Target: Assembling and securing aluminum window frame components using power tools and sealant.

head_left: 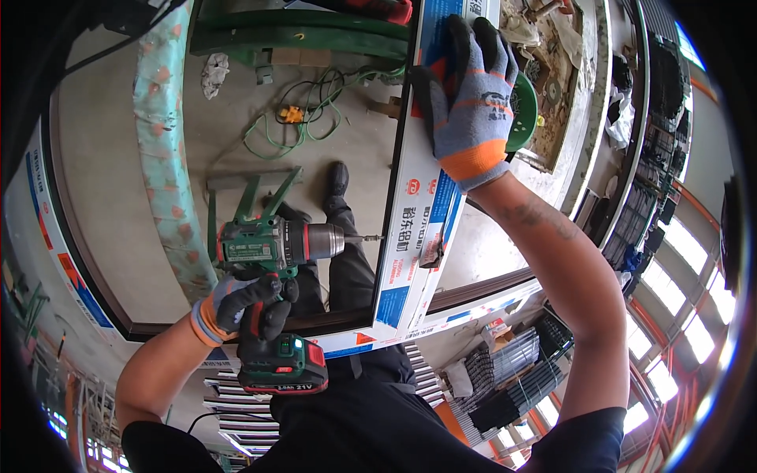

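Observation:
My gloved left hand (246, 303) is wrapped round the handle of a green and black cordless drill (256, 243). The drill lies level, its battery toward me and its chuck pointing right. Its thin bit reaches the dark inner edge of an aluminium frame bar (404, 209) covered in printed white, blue and red film; whether the tip has entered the metal I cannot tell. Farther up the same bar rests my gloved right hand (477, 102), fingers stretched out on the film and thumb spread toward the left edge.
A padded, film-wrapped support beam (162, 150) runs under the frame at left. Green cable (303, 118) with an orange connector lies on the floor, near a green metal stand (252, 197). Right of the bar are a green bowl (523, 118) and a cluttered worktop (564, 79). Stacked profiles (512, 370) stand nearby.

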The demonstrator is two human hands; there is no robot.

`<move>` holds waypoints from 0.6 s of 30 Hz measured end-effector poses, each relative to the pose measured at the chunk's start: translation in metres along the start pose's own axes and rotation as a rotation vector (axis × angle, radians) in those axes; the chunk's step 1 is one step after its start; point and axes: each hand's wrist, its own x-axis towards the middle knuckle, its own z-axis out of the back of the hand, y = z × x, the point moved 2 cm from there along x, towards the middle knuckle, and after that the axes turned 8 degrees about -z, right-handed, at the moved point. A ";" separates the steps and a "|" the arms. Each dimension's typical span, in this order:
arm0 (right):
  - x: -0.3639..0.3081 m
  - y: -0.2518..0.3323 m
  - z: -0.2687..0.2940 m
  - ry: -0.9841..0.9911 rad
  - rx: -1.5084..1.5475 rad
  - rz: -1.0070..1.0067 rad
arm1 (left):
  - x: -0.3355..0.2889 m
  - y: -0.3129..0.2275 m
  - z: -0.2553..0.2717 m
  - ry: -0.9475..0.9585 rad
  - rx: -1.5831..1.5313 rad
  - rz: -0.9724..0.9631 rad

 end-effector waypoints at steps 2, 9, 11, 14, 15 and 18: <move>0.000 -0.001 0.002 0.012 -0.020 -0.005 | 0.000 -0.002 -0.004 -0.016 0.009 -0.008; 0.001 -0.001 0.004 0.017 -0.013 -0.008 | 0.002 -0.005 -0.010 -0.002 -0.022 0.017; 0.002 -0.002 0.002 0.010 -0.019 -0.005 | 0.002 -0.005 -0.006 0.018 -0.003 0.023; 0.001 -0.002 0.001 0.004 -0.030 -0.002 | 0.002 -0.006 -0.008 -0.001 0.034 0.007; 0.000 -0.002 0.000 0.005 -0.035 -0.003 | 0.002 -0.006 -0.008 -0.039 0.054 -0.016; -0.001 -0.003 -0.001 -0.015 -0.013 0.008 | 0.003 -0.005 -0.008 -0.018 0.025 0.005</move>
